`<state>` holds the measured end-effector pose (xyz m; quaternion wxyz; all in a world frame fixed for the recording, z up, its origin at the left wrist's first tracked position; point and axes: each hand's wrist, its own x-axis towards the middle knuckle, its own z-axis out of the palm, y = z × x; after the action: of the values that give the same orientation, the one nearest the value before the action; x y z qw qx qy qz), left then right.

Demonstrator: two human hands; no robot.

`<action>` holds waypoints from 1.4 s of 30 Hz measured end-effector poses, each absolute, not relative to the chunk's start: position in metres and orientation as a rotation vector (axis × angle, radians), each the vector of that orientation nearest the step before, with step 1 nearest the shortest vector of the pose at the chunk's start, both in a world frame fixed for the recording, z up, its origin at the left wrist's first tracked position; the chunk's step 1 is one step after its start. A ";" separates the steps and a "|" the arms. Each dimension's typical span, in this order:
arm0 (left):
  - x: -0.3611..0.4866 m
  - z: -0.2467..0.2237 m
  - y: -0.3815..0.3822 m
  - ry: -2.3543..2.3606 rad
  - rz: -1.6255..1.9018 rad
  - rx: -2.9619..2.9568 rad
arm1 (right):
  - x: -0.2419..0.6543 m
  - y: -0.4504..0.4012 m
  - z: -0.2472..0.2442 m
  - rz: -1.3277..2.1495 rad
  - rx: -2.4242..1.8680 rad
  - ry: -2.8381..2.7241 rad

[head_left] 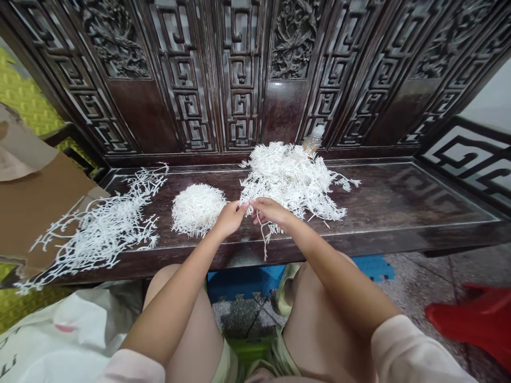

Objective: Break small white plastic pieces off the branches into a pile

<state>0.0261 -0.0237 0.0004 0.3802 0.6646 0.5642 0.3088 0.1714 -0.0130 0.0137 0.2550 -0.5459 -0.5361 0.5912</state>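
The dark carved-wood surface (403, 199), backed by a lattice-carved panel (239, 69), carries a white branching heap (291, 178), a round white clump (197, 209) and a loose white spray (99, 229) partly over brown cardboard (40, 207). The left hand (229, 219) and right hand (272, 211), grips pressed together, pinch a thin white sprig (263, 236), their fingertips partly hidden. A red plastic stool (471, 319) is cut off at right.

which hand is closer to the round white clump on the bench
Left. The left hand is right beside the round white clump, at its edge; the right hand is farther off, past the left hand, at the larger white pile.
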 end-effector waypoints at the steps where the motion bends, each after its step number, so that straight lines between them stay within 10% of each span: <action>1: 0.027 0.000 -0.024 1.416 0.792 1.671 | 0.171 -0.013 0.014 1.589 -1.465 -1.461; 19: 0.036 -0.004 -0.028 1.131 0.898 1.305 | 0.170 -0.011 0.011 1.525 -1.292 -1.503; 42: 0.046 -0.007 -0.028 1.087 1.078 1.335 | 0.158 0.005 0.004 0.543 -1.496 -1.720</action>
<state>0.0464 -0.0282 -0.0071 0.5272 0.5585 0.4547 0.4510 0.1581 0.0045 0.0041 0.3885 -0.5884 -0.6762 0.2136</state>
